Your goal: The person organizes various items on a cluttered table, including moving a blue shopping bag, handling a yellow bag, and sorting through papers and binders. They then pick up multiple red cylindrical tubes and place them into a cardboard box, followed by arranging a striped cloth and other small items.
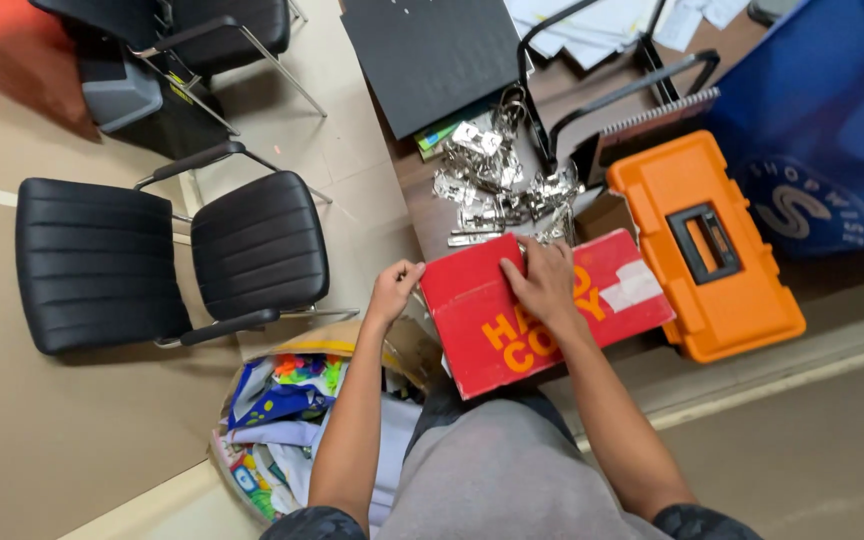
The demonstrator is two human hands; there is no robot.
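Red box (542, 310): left hand (393, 290) grip pinches corner | right hand (544, 282) flat on top | metal clips (497, 185) behind | orange toolbox (707, 245) beside

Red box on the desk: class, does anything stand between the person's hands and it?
No. The right hand lies flat on top of the red box, and the left hand touches its left edge. Nothing visible sits between either hand and the box.

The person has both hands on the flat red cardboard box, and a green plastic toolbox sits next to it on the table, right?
Not quite. In the head view the plastic toolbox is orange, not green. The left hand and right hand do touch the flat red cardboard box.
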